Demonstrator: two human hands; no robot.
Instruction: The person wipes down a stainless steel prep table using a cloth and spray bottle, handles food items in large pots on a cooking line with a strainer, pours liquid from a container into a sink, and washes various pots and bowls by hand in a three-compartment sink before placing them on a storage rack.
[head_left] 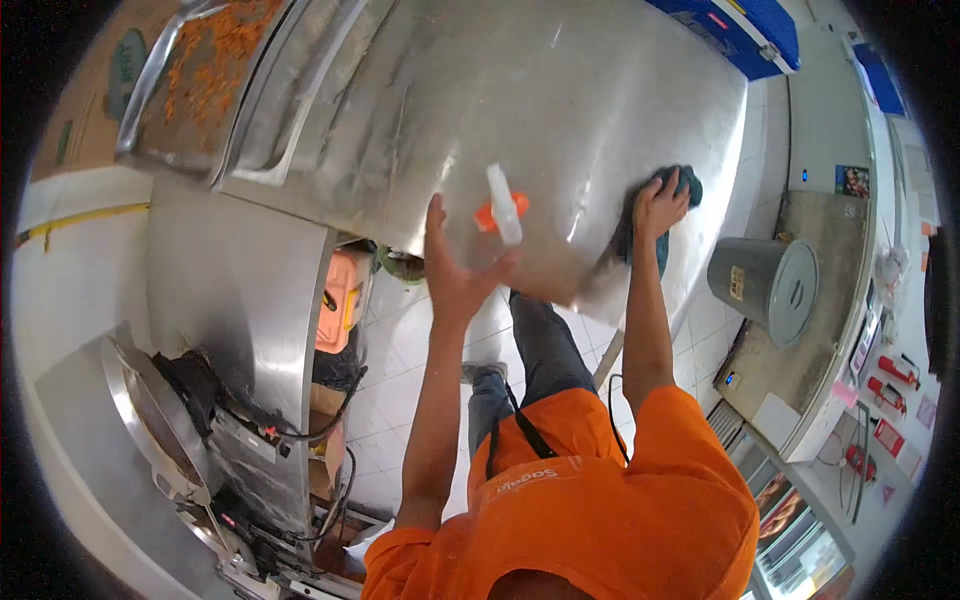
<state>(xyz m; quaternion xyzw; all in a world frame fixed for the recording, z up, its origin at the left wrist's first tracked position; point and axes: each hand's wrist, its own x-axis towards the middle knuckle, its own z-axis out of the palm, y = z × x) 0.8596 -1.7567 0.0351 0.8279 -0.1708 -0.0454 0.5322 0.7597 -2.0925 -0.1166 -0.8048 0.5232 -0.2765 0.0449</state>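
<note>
My right hand (660,207) presses a dark green cloth (690,184) onto the steel table (540,100) near its right side. Part of the cloth hangs down below the wrist. Fingers spread, my left hand (462,282) is at the table's near edge with nothing visible in it. Just beyond its thumb stands a white and orange item (505,207) that looks like a spray bottle seen from above. A small gap seems to separate the hand from it.
A metal tray (150,105) of orange shreds sits at the far left. A blue box (735,35) rests at the far right corner. A grey lidded bin (765,280) stands right of the table. A wide pan (150,415) and an orange container (338,300) are at left.
</note>
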